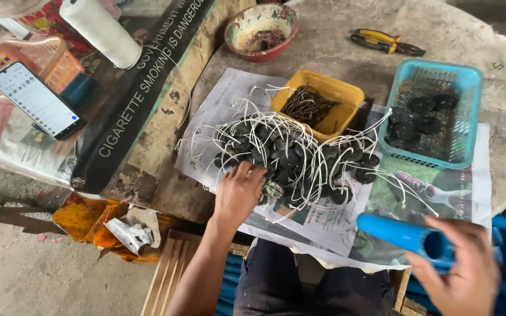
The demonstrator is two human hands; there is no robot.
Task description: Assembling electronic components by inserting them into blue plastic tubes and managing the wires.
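A: While the person sits at the near edge of the round table (pixel 346 35), the left hand (pixel 238 193) lies palm down on the near left side of the pile of black discs (pixel 291 158), fingers spread a little and curled into it. Touching, not lifting anything that I can see.

B: And the other hand?

A: Right hand (pixel 461 263), near right corner, closed around a blue pipe (pixel 402 234). It is held off the table, open end toward the camera, other end angled toward the pile. Blurred, so I cannot tell how tight the grip is.

B: Why is the pile where it is?

A: My reading: it sits on newspaper (pixel 229 105) in the middle, within reach of both hands, and the paper keeps the dirty pieces off the stone. White strings (pixel 206 137) stick out of the discs in every direction, tangled.

B: Containers?

A: Yellow tub (pixel 346 99) of thin dark nails or sticks just beyond the pile, touching its far edge. Blue basket (pixel 467 76) to the right holds a few discs without visible strings, kept apart from the heap, so likely a sorting split. Red bowl (pixel 265 35) further off with dark bits inside. Pliers (pixel 385 42) at the far edge, untouched.

B: Left side?

A: Spool of white string (pixel 102 30) on a neighbouring surface, its loose end trailing toward the table. Phone (pixel 33 98) lying face up, screen lit, well apart from the work.
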